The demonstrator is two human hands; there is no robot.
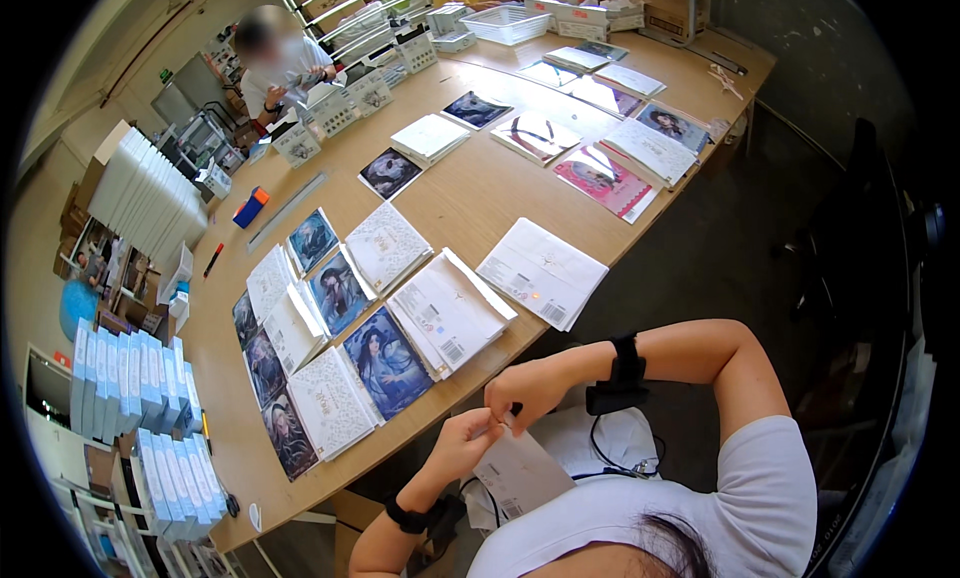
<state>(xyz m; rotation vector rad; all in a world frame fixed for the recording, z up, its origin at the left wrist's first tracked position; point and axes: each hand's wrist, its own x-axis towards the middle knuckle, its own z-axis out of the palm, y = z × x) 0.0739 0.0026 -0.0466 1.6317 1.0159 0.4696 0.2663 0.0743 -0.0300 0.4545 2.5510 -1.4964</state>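
Note:
Above my lap, a flat white paper envelope with small printed labels hangs tilted just off the table's near edge. Its top edge is pinched between the fingers of my left hand and my right hand, which meet at one corner. Both hands are closed, and fingertip detail is partly hidden. On the table close by lie a stack of similar white envelopes, another stack of envelopes and a blue picture card with a long-haired figure.
More picture cards and white patterned packets cover the wooden table. Blue-and-white boxes stand at the left edge. A blue-orange tape dispenser and a red marker lie farther back. Across the table stands a person holding something.

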